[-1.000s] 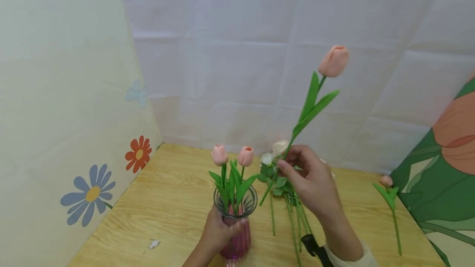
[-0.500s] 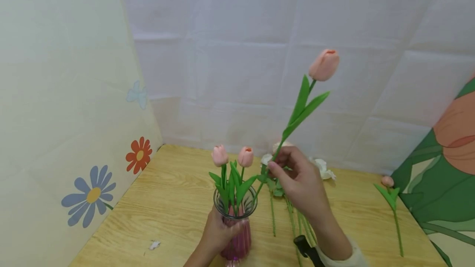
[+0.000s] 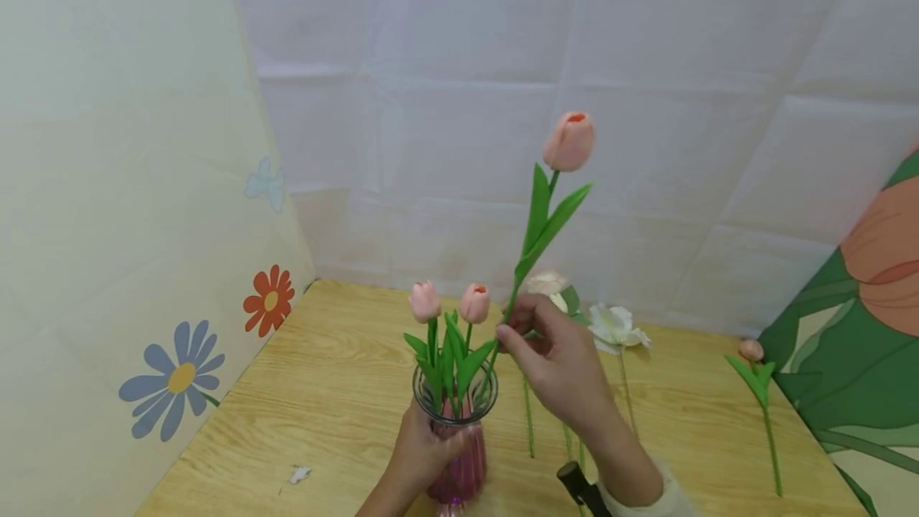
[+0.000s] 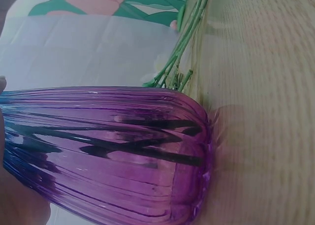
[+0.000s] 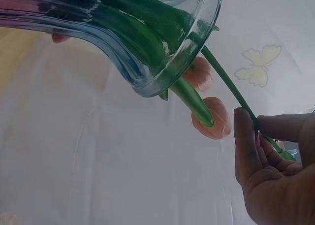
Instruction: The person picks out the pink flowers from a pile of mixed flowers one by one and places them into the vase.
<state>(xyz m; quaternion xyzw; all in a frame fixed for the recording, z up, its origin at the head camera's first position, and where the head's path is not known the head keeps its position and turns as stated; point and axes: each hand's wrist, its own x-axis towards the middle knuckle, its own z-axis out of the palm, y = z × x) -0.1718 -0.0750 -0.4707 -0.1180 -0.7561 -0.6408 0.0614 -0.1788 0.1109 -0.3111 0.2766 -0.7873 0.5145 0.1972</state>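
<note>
My left hand (image 3: 424, 449) grips the ribbed glass vase (image 3: 459, 461) around its side; the vase is pink to purple low down, with a clear rim. Two pink tulips (image 3: 425, 301) with green leaves stand in it, and in the left wrist view their dark stems show through the purple glass (image 4: 113, 176). My right hand (image 3: 563, 361) pinches the green stem of a third pink tulip (image 3: 569, 142) between thumb and fingers. This tulip leans right, its bloom high above the vase. Its lower stem reaches in past the rim (image 5: 211, 18), as the right wrist view shows.
White flowers (image 3: 617, 329) with long stems lie on the wooden table (image 3: 345, 389) behind and below my right hand. Another pink tulip (image 3: 757, 385) lies at the far right. A small white scrap (image 3: 298, 474) is at the left. White cloth (image 3: 431, 142) hangs behind.
My right hand has moved left and slightly down with the tulip, bringing its stem end from beside the vase to inside the rim. The left hand and vase have stayed in place.
</note>
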